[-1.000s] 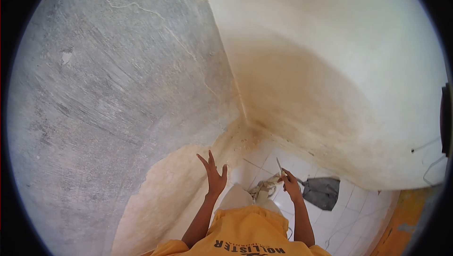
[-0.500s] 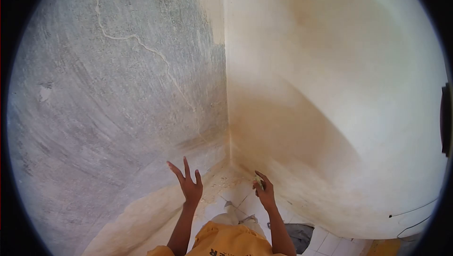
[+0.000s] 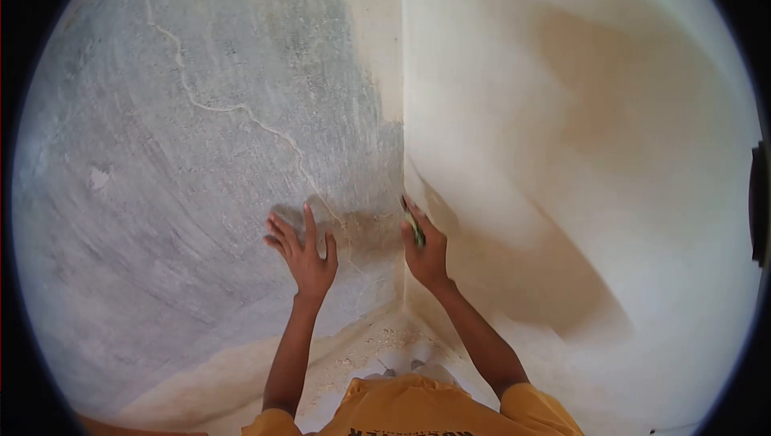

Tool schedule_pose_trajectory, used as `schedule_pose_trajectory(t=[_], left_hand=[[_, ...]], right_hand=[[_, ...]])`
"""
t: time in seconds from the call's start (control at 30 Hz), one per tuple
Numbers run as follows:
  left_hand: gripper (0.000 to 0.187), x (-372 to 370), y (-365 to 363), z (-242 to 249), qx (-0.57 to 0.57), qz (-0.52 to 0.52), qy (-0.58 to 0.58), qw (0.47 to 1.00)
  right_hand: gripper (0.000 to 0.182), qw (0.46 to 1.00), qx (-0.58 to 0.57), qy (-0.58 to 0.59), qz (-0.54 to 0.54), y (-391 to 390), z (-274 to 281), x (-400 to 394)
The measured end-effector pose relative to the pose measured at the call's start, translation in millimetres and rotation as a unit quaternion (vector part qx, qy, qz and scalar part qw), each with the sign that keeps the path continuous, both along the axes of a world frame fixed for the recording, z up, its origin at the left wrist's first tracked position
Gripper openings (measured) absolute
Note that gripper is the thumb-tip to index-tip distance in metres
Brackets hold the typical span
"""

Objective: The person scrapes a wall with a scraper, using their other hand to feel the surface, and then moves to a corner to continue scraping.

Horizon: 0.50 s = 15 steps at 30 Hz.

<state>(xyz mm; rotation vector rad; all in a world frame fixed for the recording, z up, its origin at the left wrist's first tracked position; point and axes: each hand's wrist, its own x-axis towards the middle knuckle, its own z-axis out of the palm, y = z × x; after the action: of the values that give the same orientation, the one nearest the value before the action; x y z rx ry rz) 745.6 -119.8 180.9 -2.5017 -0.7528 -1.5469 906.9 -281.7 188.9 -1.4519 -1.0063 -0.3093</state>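
My left hand (image 3: 309,266) is open with its fingers spread, close against the scraped grey wall (image 3: 185,171), left of the corner. In my right hand (image 3: 428,259) is a small, slim green and dark tool (image 3: 415,229), its tip pointing up at the corner where the two walls meet. Fingers cover part of it, and its exact kind does not show. A pale filled crack line (image 3: 261,121) winds down the grey wall and passes just right of my left hand.
To the right stands a smooth cream wall (image 3: 498,115) with brownish shadows on it. Crumbs of debris (image 3: 389,340) lie on the floor at the foot of the corner. A dark object (image 3: 757,203) shows at the far right edge.
Both hands have risen and reached forward, the left to the grey wall, the right with its tool to the corner. My view has tilted upward, so less of the floor shows.
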Motion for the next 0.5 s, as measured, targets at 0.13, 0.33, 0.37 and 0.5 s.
schedule_pose_trajectory(t=[0.13, 0.33, 0.37, 0.5], left_hand=[[0.065, 9, 1, 31, 0.028, 0.081, 0.032, 0.996], [0.061, 22, 16, 21, 0.096, 0.177, 0.027, 0.979], [0.061, 22, 18, 20, 0.107, 0.187, 0.027, 0.976], [0.059, 27, 21, 17, 0.145, 0.2, 0.018, 0.969]], right_hand=[[0.04, 0.996, 0.048, -0.029, 0.068, 27, 78, 21], [0.043, 0.996, 0.043, -0.034, 0.066, 30, 56, 23], [0.044, 0.997, 0.039, -0.026, 0.066, 29, 54, 23], [0.046, 0.995, 0.084, -0.029, 0.036, 39, 84, 21]])
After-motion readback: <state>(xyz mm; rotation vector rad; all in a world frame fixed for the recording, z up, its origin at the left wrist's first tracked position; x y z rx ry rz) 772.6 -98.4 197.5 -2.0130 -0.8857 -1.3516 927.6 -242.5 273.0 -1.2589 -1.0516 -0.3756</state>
